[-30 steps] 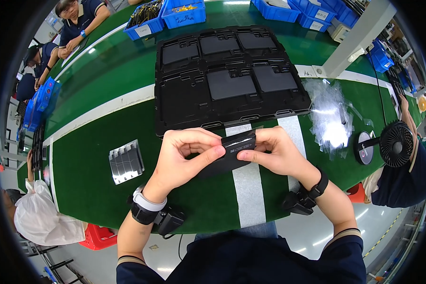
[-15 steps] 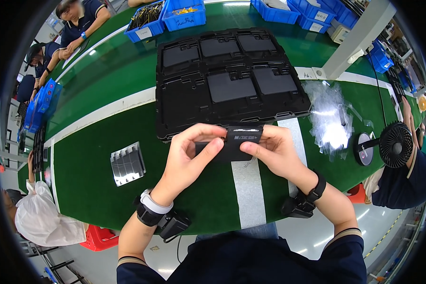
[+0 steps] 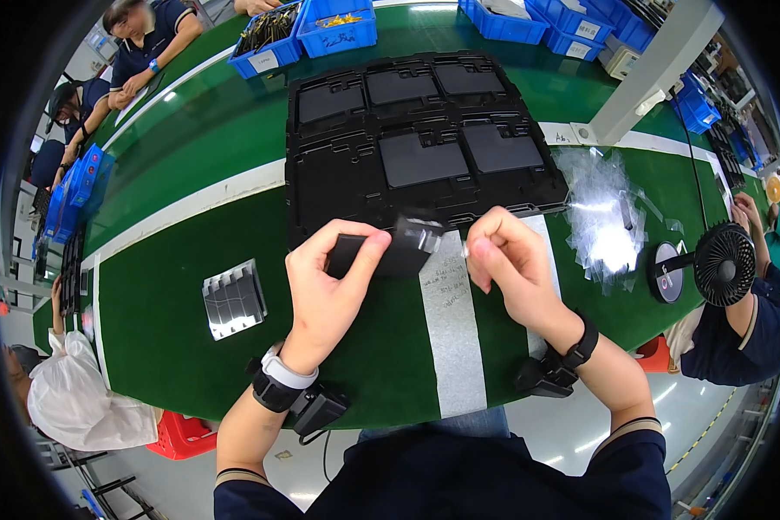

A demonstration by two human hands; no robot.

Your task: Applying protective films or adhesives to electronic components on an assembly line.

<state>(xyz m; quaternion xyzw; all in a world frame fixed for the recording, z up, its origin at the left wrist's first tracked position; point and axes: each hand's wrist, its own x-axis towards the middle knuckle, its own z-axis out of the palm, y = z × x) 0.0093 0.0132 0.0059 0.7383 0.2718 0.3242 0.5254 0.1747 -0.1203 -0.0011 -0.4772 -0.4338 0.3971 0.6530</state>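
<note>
Between the thumb and fingers of my left hand [image 3: 328, 282] is a flat black panel [image 3: 397, 258], tilted, its far corner blurred and shiny. My right hand [image 3: 513, 264] is closed in a pinch just right of the panel, apart from it. A tiny whitish glint shows at its fingertips, too small to name. Beyond both hands lies a black moulded tray [image 3: 334, 186], holding several dark flat panels [image 3: 425, 159] in its recesses; the near left recess has no panel in it.
A small stack of shiny silver-and-dark sheets [image 3: 234, 301] lies left of my hands. To the right are a heap of clear film sheets [image 3: 602, 217] and a small black fan [image 3: 724, 265]. Blue bins [image 3: 338, 30] stand at the back, near a pale post [image 3: 654, 78]. Other people sit around.
My right hand has let go of the black panel and moved slightly right, its fingers now pinched. The panel stays in my left hand, which has shifted a little left and tilted it.
</note>
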